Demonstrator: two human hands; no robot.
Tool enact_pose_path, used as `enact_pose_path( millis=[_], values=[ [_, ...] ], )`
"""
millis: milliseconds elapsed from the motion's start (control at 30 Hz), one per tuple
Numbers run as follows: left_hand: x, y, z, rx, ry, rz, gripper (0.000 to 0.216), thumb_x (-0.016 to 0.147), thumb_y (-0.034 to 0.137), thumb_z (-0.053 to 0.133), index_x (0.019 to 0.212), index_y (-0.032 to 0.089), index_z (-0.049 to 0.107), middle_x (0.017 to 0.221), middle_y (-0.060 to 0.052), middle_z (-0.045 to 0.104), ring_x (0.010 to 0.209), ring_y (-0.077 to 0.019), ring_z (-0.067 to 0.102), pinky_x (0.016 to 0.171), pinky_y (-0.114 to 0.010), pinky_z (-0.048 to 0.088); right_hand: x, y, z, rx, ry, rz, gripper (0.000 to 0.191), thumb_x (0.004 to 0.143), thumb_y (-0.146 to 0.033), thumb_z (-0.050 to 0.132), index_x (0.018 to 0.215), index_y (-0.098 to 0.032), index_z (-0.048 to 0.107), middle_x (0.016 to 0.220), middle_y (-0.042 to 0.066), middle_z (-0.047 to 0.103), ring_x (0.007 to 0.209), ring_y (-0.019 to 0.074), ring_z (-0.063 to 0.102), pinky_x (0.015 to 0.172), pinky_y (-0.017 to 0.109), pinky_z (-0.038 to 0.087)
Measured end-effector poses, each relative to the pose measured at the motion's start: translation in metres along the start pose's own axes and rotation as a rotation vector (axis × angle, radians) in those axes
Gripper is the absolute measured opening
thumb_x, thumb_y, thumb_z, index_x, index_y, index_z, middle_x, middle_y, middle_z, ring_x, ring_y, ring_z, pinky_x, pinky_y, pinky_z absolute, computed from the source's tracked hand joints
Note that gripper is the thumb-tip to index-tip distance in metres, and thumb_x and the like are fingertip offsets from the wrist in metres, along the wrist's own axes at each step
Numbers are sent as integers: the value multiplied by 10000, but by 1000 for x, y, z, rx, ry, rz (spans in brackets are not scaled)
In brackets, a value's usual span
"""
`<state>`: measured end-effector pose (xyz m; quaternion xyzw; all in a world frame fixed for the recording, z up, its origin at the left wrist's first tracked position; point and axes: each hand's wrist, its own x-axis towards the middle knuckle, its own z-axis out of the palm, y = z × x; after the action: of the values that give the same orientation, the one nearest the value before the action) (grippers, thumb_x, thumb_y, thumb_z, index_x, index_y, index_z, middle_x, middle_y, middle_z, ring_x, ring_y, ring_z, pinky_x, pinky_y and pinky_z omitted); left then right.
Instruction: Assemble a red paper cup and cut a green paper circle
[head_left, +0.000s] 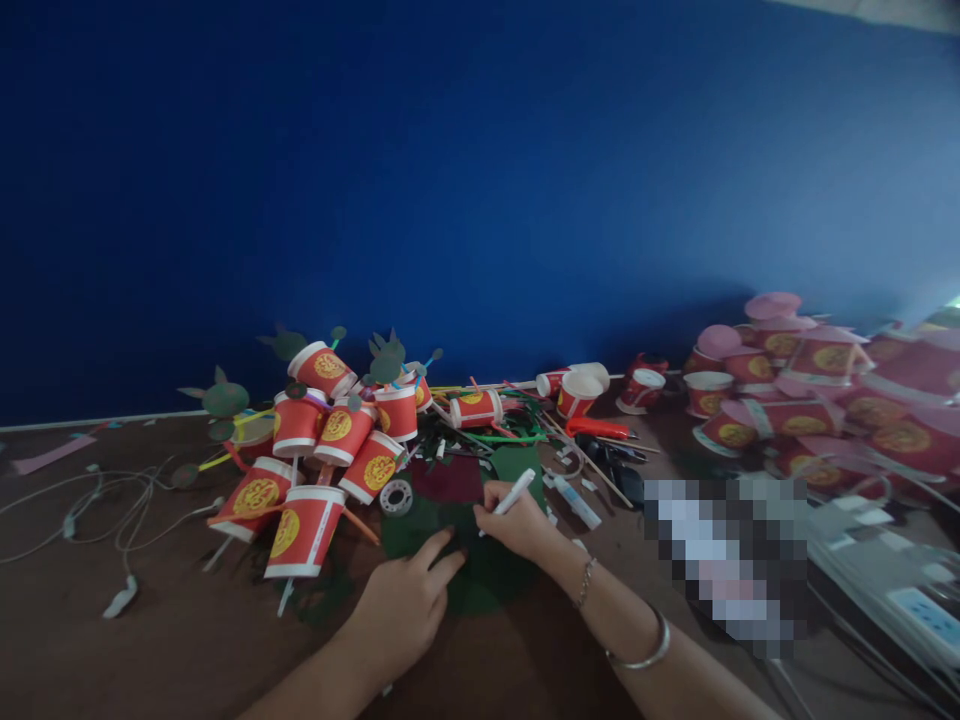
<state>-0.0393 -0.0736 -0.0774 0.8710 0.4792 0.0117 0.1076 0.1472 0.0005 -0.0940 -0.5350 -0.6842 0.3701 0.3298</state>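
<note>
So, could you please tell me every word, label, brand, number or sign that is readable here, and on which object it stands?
No text can be read with certainty.
Red cups: round yellow emblems, any lettering too blurred to read.
Small white bottle beside the right hand: bluish label, too small to read.
White pen in that hand: no lettering visible.

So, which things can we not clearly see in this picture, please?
All in the head view:
Green paper: any pen marks, too dark; left hand covers part.
Red cups: lettering, too small.
Pink-and-red pile: blurred, cut off by the right edge.
Object beside the right arm: hidden by pixelation.
</note>
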Motion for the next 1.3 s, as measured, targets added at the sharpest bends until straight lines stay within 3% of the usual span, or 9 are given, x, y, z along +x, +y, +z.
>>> enact_pose_path(
  millis=[567, 800, 1300],
  values=[
    [1, 1, 0, -8, -2, 6, 484, 847, 119, 364, 1291, 284, 465, 1416, -36, 398, 893, -203, 650, 770, -364, 542, 0, 2, 2, -6, 21, -25, 274, 695, -261, 533, 507, -205, 342, 447, -64, 370, 464, 87, 323, 433, 205, 238],
    [1, 1, -1, -4, -14, -1, 492, 846, 113, 367, 1297, 282, 466, 1418, -44, 395, 908, -186, 646, 792, -319, 531, 1, 3, 2, -15, 38, -38, 280, 711, -267, 540, 509, -203, 357, 448, -59, 397, 466, 90, 347, 442, 207, 252],
    [0, 0, 0, -12, -1, 9, 484, 846, 115, 370, 1293, 276, 463, 1415, -43, 398, 918, -193, 645, 796, -338, 535, 0, -3, 0, -8, 50, -23, 282, 723, -288, 537, 517, -210, 361, 461, -46, 426, 465, 100, 378, 444, 215, 272]
  ],
)
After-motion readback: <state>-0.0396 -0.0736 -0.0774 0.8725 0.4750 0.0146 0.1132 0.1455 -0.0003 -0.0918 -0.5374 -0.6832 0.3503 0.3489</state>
